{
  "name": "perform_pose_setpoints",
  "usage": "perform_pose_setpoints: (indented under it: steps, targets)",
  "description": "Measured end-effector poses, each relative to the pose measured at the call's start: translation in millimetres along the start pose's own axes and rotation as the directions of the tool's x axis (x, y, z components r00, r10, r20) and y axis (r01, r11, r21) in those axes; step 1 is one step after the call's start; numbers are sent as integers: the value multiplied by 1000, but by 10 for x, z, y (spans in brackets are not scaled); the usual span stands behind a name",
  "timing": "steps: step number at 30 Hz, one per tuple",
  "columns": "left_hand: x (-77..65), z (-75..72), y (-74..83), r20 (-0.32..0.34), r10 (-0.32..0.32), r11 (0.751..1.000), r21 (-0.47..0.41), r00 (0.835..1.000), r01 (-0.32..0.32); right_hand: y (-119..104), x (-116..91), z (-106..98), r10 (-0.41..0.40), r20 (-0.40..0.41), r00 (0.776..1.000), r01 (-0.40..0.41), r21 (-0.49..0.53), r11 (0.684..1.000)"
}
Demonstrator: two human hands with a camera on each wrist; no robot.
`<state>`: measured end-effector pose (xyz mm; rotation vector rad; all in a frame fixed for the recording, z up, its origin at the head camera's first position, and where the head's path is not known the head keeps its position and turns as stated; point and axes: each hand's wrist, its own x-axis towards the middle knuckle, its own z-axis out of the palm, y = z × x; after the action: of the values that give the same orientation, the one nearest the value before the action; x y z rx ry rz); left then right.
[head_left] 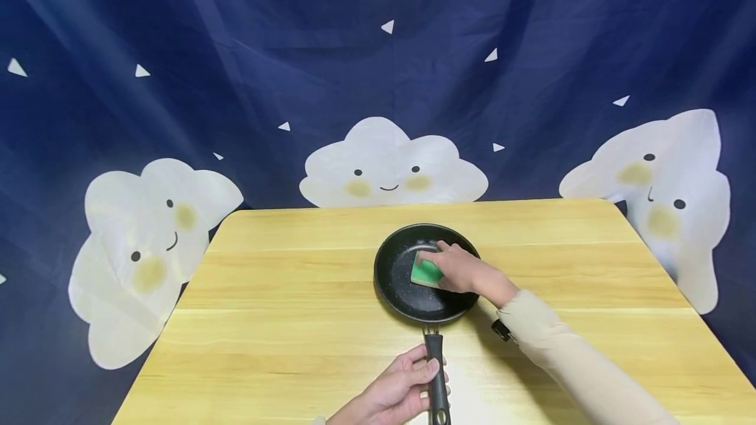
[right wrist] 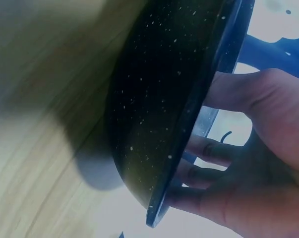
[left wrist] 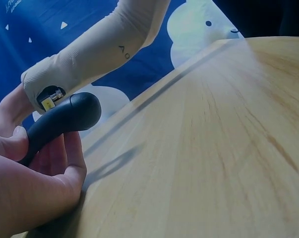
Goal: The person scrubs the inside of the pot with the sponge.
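Observation:
A black speckled frying pan is over the wooden table, its handle pointing toward me. My left hand grips that handle, thumb on top and fingers wrapped beneath; the handle's rounded end sticks out past the fingers in the left wrist view. Inside the pan, my right hand holds a green sponge against the inner surface. From the right wrist view, the pan's outer wall hides the fingertips and the sponge.
The light wooden table extends around the pan on all sides. Behind it hangs a dark blue curtain printed with smiling white clouds and small triangles. A dark device is strapped at the right wrist.

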<state>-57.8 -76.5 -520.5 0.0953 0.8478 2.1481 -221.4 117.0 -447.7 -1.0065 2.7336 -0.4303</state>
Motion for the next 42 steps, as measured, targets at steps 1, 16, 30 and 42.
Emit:
perform_pose_setpoints:
  steps: [1,16,30,42]
  targets:
    - [0,2,2,0,0,1000,-2,1000,0,0,-8,-2,-8,7,1000,8,11,1000]
    - [4,-2,9,-15,0,1000,14,1000,0,-95,-120,10,-77,55,996,71,99,993]
    - [6,-13,14,-7,-11,1000,11,1000,11,-200,-143,38,-44,79,996,31,161,987]
    - [6,-26,27,-8,-26,1000,2,1000,26,-208,-107,63,-79,54,995,68,187,980]
